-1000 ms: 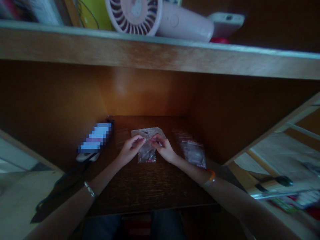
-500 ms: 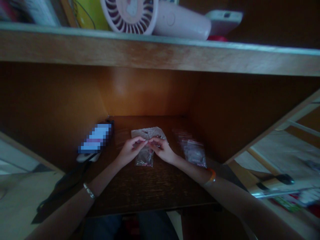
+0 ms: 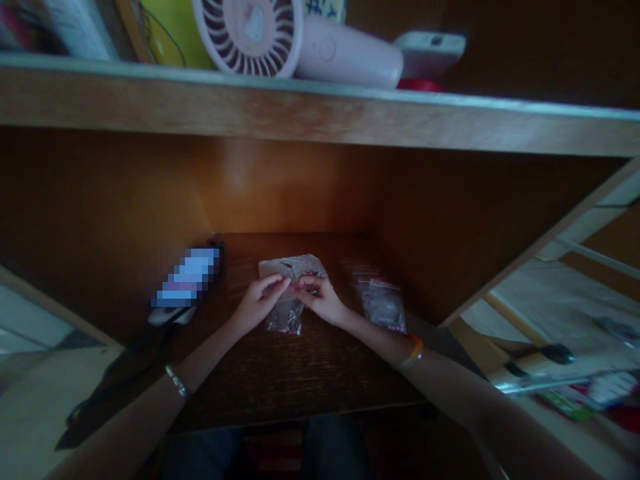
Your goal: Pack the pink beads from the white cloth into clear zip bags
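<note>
**Two hands pinch the top of one small bag**

Closest to the person is the front part of the dark wooden table [image 3: 300, 377]. The left wrist wears a silver bracelet [image 3: 177, 381], the right one an orange band [image 3: 414, 350].

Next is the small clear bag [image 3: 284, 317], in the middle of the table, with some pinkish bits [image 3: 287, 331] at its bottom end. Its long axis runs from the fingers toward the person, with the bottom leaning slightly to the left. So the body of the bag lies on the near side of the fingers, and its top edge is between them.

The left hand [image 3: 260, 300] and the right hand [image 3: 323, 300] are about equally near to this edge. On each hand, thumb and forefinger are pinched together on it, the fingertips almost meeting. Whether the bag's mouth is sealed, I cannot tell.

Just beyond the fingers lies a whitish packet [image 3: 280, 265], partly covered by the hands. To the right is a group of other clear bags [image 3: 384, 303]; to the left, well apart, a phone [image 3: 190, 277]. Above, a pink fan [image 3: 305, 43] lies on the shelf [image 3: 320, 110].
</note>
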`<state>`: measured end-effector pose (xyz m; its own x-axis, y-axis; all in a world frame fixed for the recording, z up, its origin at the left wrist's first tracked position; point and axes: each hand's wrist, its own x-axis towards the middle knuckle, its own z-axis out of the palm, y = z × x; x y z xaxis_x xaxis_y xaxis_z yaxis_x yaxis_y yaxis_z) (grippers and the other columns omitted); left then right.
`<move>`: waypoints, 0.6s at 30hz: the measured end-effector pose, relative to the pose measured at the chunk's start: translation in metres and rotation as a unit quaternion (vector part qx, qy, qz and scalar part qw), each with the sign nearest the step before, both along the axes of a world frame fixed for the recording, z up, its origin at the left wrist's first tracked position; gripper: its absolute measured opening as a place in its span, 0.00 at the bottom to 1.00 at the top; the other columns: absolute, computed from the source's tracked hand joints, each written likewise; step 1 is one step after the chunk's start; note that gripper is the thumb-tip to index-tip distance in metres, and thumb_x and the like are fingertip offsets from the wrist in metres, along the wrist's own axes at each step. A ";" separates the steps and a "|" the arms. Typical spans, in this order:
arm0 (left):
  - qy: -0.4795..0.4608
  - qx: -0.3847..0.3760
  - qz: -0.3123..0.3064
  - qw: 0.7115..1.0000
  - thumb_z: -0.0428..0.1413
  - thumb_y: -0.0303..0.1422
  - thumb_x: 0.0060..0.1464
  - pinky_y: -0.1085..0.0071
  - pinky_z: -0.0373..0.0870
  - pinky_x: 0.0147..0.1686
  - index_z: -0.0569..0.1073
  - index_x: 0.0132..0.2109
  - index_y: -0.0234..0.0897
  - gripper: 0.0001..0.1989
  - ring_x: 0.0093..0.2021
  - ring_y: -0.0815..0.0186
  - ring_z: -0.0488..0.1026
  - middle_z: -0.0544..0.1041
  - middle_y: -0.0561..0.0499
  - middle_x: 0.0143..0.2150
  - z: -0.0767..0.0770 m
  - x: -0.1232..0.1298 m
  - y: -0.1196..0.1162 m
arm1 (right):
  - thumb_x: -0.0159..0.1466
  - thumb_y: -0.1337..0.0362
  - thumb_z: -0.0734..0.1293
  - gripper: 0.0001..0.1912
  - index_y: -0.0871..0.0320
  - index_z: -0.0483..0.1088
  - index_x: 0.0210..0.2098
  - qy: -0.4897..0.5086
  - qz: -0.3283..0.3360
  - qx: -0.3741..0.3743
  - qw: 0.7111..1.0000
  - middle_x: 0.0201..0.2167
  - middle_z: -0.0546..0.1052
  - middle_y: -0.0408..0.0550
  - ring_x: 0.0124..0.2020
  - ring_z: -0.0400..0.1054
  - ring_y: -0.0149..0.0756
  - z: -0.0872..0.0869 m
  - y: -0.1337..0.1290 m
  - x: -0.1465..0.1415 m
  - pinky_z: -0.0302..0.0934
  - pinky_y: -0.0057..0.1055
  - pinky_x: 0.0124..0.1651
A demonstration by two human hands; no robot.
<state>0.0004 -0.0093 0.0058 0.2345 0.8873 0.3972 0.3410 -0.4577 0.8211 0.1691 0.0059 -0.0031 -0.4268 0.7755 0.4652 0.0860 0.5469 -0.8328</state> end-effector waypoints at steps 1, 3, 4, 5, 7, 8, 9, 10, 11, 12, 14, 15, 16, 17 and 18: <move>-0.003 -0.002 0.003 1.000 0.50 0.40 0.55 0.75 0.64 0.29 0.72 0.30 0.34 0.14 0.29 0.68 0.68 0.72 0.52 0.27 0.001 0.000 0.000 | 0.61 0.61 0.63 0.15 0.59 0.62 0.20 0.000 -0.005 -0.002 1.000 0.18 0.61 0.38 0.22 0.55 0.26 0.001 0.000 0.000 0.54 0.25 0.27; -0.002 -0.009 0.012 1.000 0.51 0.41 0.54 0.76 0.62 0.26 0.71 0.28 0.33 0.15 0.27 0.69 0.67 0.71 0.53 0.24 0.002 0.000 -0.001 | 0.60 0.61 0.63 0.17 0.59 0.60 0.18 0.002 -0.013 -0.007 1.000 0.18 0.59 0.38 0.22 0.54 0.25 0.003 -0.001 0.001 0.52 0.25 0.27; 0.002 -0.012 0.017 1.000 0.51 0.41 0.54 0.76 0.61 0.25 0.71 0.27 0.33 0.16 0.26 0.70 0.66 0.70 0.53 0.23 0.003 0.000 -0.001 | 0.60 0.60 0.64 0.17 0.59 0.60 0.18 0.006 -0.014 -0.009 1.000 0.17 0.59 0.38 0.22 0.54 0.25 0.003 -0.001 0.001 0.52 0.25 0.27; 0.006 -0.012 0.021 1.000 0.51 0.41 0.54 0.76 0.60 0.24 0.70 0.26 0.33 0.16 0.25 0.70 0.65 0.69 0.54 0.22 0.003 0.000 -0.002 | 0.60 0.60 0.64 0.17 0.59 0.60 0.17 0.009 -0.013 -0.011 1.000 0.17 0.59 0.38 0.22 0.54 0.25 0.004 -0.001 0.001 0.52 0.25 0.27; 0.015 -0.007 0.025 1.000 0.51 0.41 0.54 0.77 0.59 0.23 0.70 0.25 0.33 0.17 0.23 0.71 0.63 0.68 0.54 0.21 0.003 0.000 -0.002 | 0.60 0.60 0.64 0.17 0.59 0.61 0.17 0.012 -0.010 -0.013 1.000 0.17 0.60 0.38 0.23 0.54 0.26 0.004 0.000 0.001 0.52 0.25 0.27; 0.019 -0.003 0.025 0.999 0.51 0.41 0.54 0.77 0.59 0.23 0.70 0.25 0.33 0.17 0.23 0.71 0.63 0.67 0.55 0.21 0.003 -0.001 -0.002 | 0.60 0.60 0.64 0.17 0.59 0.62 0.18 0.008 -0.009 -0.013 1.000 0.18 0.60 0.38 0.23 0.55 0.26 0.004 0.000 0.000 0.53 0.25 0.28; 0.022 0.002 0.026 0.999 0.51 0.41 0.54 0.77 0.59 0.23 0.70 0.25 0.33 0.17 0.23 0.71 0.63 0.68 0.55 0.21 0.003 -0.001 -0.001 | 0.60 0.60 0.63 0.17 0.59 0.62 0.18 0.004 -0.008 -0.013 1.000 0.17 0.60 0.38 0.23 0.55 0.26 0.004 0.000 0.000 0.53 0.25 0.28; 0.023 0.006 0.027 0.999 0.52 0.41 0.54 0.77 0.60 0.23 0.70 0.25 0.33 0.17 0.23 0.71 0.63 0.68 0.54 0.21 0.002 -0.002 -0.001 | 0.61 0.60 0.63 0.17 0.59 0.62 0.18 0.001 -0.008 -0.014 1.000 0.18 0.60 0.38 0.23 0.55 0.27 0.003 0.000 0.000 0.53 0.26 0.28; 0.023 0.009 0.026 0.999 0.52 0.41 0.54 0.76 0.61 0.24 0.71 0.25 0.34 0.16 0.24 0.71 0.64 0.69 0.54 0.22 0.001 -0.002 -0.001 | 0.61 0.61 0.63 0.16 0.59 0.62 0.19 0.001 -0.006 -0.016 1.000 0.18 0.61 0.38 0.24 0.55 0.27 0.003 0.000 0.000 0.54 0.26 0.28; 0.021 0.011 0.024 0.999 0.52 0.41 0.54 0.76 0.62 0.25 0.71 0.26 0.34 0.16 0.25 0.70 0.66 0.70 0.54 0.23 0.000 -0.002 0.000 | 0.61 0.61 0.63 0.15 0.59 0.63 0.20 0.004 0.000 -0.018 1.000 0.19 0.62 0.39 0.24 0.56 0.27 0.002 -0.001 -0.001 0.55 0.26 0.29; 0.013 0.011 0.018 1.000 0.52 0.41 0.54 0.75 0.65 0.28 0.72 0.27 0.34 0.15 0.28 0.68 0.68 0.73 0.53 0.25 -0.001 -0.003 0.000 | 0.61 0.61 0.63 0.12 0.59 0.65 0.24 0.009 0.017 -0.021 1.000 0.22 0.65 0.40 0.26 0.59 0.28 0.001 -0.002 -0.001 0.58 0.27 0.32; 0.010 0.006 0.014 1.000 0.52 0.41 0.54 0.75 0.66 0.29 0.73 0.28 0.34 0.15 0.29 0.67 0.69 0.74 0.52 0.25 -0.002 -0.003 0.000 | 0.62 0.61 0.63 0.10 0.59 0.65 0.25 0.010 0.025 -0.021 0.999 0.23 0.67 0.41 0.27 0.60 0.29 0.001 -0.003 -0.002 0.59 0.28 0.33; 0.005 -0.001 0.011 1.000 0.52 0.41 0.54 0.74 0.67 0.29 0.73 0.28 0.34 0.16 0.29 0.67 0.69 0.74 0.52 0.26 -0.002 -0.003 0.000 | 0.62 0.61 0.62 0.10 0.59 0.66 0.27 0.007 0.032 -0.019 0.999 0.24 0.68 0.41 0.28 0.61 0.29 0.000 -0.003 -0.002 0.59 0.29 0.34; 0.001 -0.010 0.010 1.000 0.51 0.42 0.55 0.74 0.67 0.29 0.73 0.28 0.34 0.16 0.29 0.67 0.69 0.74 0.52 0.26 -0.002 -0.002 -0.001 | 0.63 0.62 0.61 0.10 0.58 0.66 0.27 0.003 0.035 -0.015 0.999 0.25 0.68 0.42 0.28 0.62 0.29 0.000 -0.004 -0.002 0.60 0.29 0.34; -0.003 -0.020 0.010 1.000 0.51 0.42 0.55 0.74 0.67 0.29 0.73 0.28 0.34 0.17 0.29 0.67 0.69 0.74 0.52 0.26 -0.001 -0.002 -0.002 | 0.63 0.62 0.61 0.10 0.58 0.66 0.27 0.000 0.036 -0.010 0.999 0.25 0.68 0.42 0.29 0.62 0.29 0.000 -0.004 -0.002 0.60 0.29 0.35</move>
<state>-0.0011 -0.0108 0.0045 0.2130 0.9069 0.3637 0.3444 -0.4180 0.8406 0.1670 0.0021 -0.0033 -0.4820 0.7519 0.4498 0.0471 0.5349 -0.8436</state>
